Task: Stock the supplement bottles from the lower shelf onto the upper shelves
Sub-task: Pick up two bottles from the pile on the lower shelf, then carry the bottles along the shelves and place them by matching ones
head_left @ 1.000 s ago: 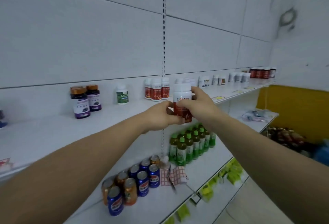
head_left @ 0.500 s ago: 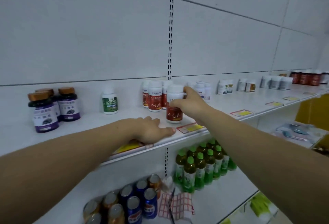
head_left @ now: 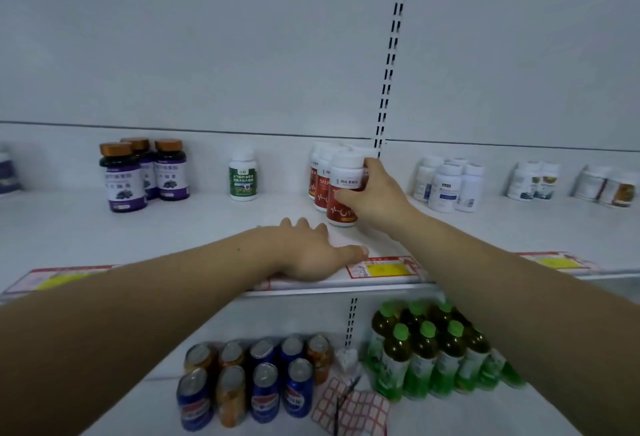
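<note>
Upper shelf point(head_left: 194, 228): white, spans the full width; carries all supplement stock listed below.
Lower shelf point(head_left: 467, 415): white, at 6 o'clock of the upper one.
Green-capped drink bottles point(head_left: 429, 359): cluster, lower shelf, 5 o'clock in view.
Soda cans point(head_left: 256, 383): two rows, lower shelf, 9 o'clock of the drink bottles.
Purple-labelled bottles point(head_left: 145, 174): three, bronze caps, upper shelf, 9 o'clock in view.
White blue-labelled bottles point(head_left: 448, 186): small group, 3 o'clock of the right hand.
Left hand point(head_left: 311, 252): palm down, fingers straight, resting flat on the upper shelf's front edge, holding nothing.
Right hand point(head_left: 375, 196): fingers and thumb wrapped round the red-labelled supplement bottle point(head_left: 341, 190).
Red-labelled supplement bottle: upright on the upper shelf, at the front of a row of matching bottles point(head_left: 320, 179).
Green-labelled bottle point(head_left: 243, 177): single, 9 o'clock of that row.
Price label point(head_left: 382, 267): red and yellow, shelf edge, 3 o'clock of the left hand.
</note>
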Demonstrator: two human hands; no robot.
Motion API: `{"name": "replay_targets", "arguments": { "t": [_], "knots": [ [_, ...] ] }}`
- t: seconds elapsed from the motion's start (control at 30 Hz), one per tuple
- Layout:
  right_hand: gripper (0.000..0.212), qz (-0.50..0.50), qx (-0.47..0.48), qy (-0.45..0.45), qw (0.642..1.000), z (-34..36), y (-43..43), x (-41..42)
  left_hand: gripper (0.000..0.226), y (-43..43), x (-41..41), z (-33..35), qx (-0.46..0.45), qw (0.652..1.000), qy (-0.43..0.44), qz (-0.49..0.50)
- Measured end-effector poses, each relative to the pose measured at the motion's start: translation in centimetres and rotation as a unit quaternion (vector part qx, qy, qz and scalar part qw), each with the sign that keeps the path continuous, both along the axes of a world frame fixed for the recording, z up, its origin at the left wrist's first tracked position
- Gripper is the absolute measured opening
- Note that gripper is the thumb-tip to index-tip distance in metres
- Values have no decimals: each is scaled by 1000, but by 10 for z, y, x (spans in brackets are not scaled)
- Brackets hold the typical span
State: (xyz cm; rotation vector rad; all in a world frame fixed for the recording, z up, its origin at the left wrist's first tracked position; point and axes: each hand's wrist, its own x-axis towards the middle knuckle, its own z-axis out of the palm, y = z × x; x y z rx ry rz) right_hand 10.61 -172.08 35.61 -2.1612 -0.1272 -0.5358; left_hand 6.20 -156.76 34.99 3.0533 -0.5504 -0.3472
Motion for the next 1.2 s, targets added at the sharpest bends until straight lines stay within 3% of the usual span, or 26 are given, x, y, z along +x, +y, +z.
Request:
{"name": "replay_targets", "arguments": {
  "t": [0.47,0.73,0.83,0.97,1.2],
  "knots": [
    [49,41,-19,-38,998,-6,2,0,100,-8,-6,-13,8,998,-50,46],
    [61,34,-46,17,998,3,1,-1,104,-7,-2,-15,2,998,-54,44],
    [69,9,-96,11,995,19,-12,-7,104,-7,-4,-7,-3,998,-35,46],
    [76,-2,-202,-22,979,50,-22,-18,96,5,-13,16,-99,993,-20,66],
    [81,88,-341,-13,936,86,37,-47,76,79,-62,49,-120,980,-123,101]
  ]
}}
